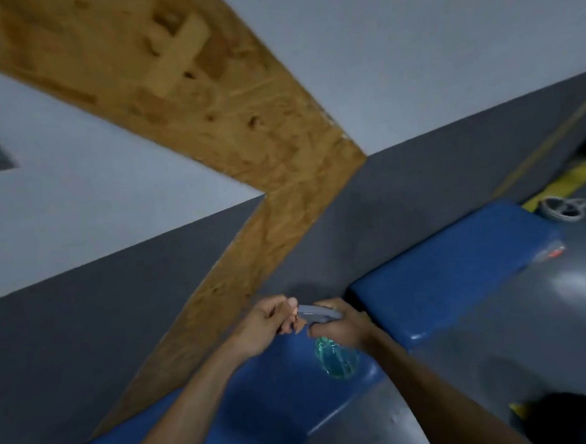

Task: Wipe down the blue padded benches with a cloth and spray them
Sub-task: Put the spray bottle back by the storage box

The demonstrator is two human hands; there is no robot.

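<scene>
Two blue padded benches run along the wall: a near bench [268,405] under my arms and a far bench [452,274] to the right. My right hand [342,325] grips the neck of a clear spray bottle [337,356] holding teal liquid, with a grey trigger head. My left hand [273,322] pinches the nozzle tip at the front of that head. The bottle hangs above the near bench, close to the gap between the two benches. No cloth is in view.
The wall [85,320] behind the benches is grey below and white above, with an OSB board strip [244,128] running across it. A grey glossy floor [498,346] lies to the right, with a small grey round object [562,208] and yellow floor marking [570,180] past the far bench.
</scene>
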